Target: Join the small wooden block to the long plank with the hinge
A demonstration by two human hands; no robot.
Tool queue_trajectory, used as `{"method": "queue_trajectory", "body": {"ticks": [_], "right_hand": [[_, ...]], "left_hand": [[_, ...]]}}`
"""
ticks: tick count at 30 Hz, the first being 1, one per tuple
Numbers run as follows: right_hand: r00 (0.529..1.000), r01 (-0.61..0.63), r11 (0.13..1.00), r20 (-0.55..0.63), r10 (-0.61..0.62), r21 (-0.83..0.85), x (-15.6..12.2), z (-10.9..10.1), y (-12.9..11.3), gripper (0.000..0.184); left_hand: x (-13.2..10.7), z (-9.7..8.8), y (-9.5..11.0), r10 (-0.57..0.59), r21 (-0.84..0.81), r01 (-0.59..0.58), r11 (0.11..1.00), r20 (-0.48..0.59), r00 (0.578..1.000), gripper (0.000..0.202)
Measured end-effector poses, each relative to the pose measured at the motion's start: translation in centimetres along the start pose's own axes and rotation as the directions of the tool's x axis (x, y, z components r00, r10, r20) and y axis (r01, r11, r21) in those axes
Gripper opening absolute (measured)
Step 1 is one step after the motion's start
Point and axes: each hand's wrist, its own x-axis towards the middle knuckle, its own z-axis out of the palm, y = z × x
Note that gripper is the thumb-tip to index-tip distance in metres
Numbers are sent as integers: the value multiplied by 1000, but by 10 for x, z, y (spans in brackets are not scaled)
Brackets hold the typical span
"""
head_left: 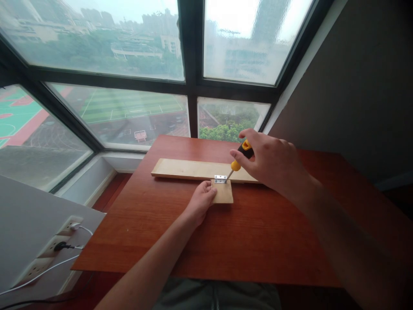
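My right hand (271, 161) is closed round a screwdriver (242, 156) with a yellow and black handle. Its tip rests on a small metal hinge (220, 178). The hinge bridges a long pale wooden board (187, 168) and a small wooden block (223, 193) in front of it. My left hand (200, 201) presses against the left side of the small block, fingers curled on its edge. Both pieces lie on a reddish-brown wooden table (258, 232).
A large window (190, 77) rises behind the table's far edge. A grey wall (355, 94) stands at the right. At the lower left a white power strip (54, 249) holds plugged-in cables. The table's near edge runs just above my lap.
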Motion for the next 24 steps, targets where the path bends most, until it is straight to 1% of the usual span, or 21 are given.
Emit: {"method": "queue_trajectory", "body": {"ticks": [3, 4, 5, 6, 7, 8, 10, 11, 12, 13, 15, 17, 19, 21, 24], "right_hand": [[992, 77, 975, 83, -97, 209, 0, -2, 3, 43], [986, 98, 961, 104, -129, 259, 0, -3, 4, 45], [984, 108, 956, 111, -142, 273, 1, -3, 4, 45], [986, 103, 964, 105, -132, 244, 1, -3, 3, 43], [991, 83, 980, 86, -100, 179, 2, -3, 3, 41], [997, 49, 994, 60, -55, 94, 2, -2, 2, 39], [999, -29, 998, 16, 30, -57, 3, -1, 0, 42], [998, -55, 995, 11, 56, -89, 4, -1, 1, 45], [998, -63, 995, 23, 65, -83, 4, -1, 1, 47], [997, -54, 998, 47, 56, -43, 4, -2, 2, 47], [993, -4, 993, 119, -9, 114, 3, -4, 6, 45], [976, 45, 953, 190, -106, 300, 2, -6, 8, 48], [958, 60, 906, 231, -171, 420, 1, -7, 9, 51], [958, 50, 893, 231, -169, 448, 0, -7, 8, 50], [964, 33, 894, 220, -146, 447, -1, -6, 7, 47]], "left_hand": [[0, 0, 0, -3, 5, 3, 1000, -4, 1000, 25], [0, 0, 0, -3, 6, 3, 1000, -5, 1000, 25], [0, 0, 0, -2, 8, 2, 1000, -6, 1000, 25], [0, 0, 0, -1, 9, 1, 1000, -6, 1000, 25], [1, 0, 0, 0, 11, 0, 1000, -4, 1000, 25], [1, -1, -1, 0, 13, 0, 1000, -2, 1000, 25], [2, -1, -1, 4, 17, -4, 1000, -1, 1000, 25], [2, -1, -2, 5, 19, -5, 1000, 0, 1000, 26], [2, -2, -2, 6, 20, -6, 1000, 1, 1000, 26], [2, -1, -2, 5, 20, -5, 1000, 2, 1000, 26], [1, -1, -2, 3, 14, -4, 1000, 5, 1000, 26], [0, 0, -1, 1, 11, -1, 1000, 1, 1000, 27], [0, 1, 0, 1, 10, -1, 1000, -6, 1000, 27], [0, 1, 0, -2, 9, 2, 1000, -10, 1000, 28], [0, 1, 0, -2, 6, 2, 1000, -6, 1000, 29]]}}
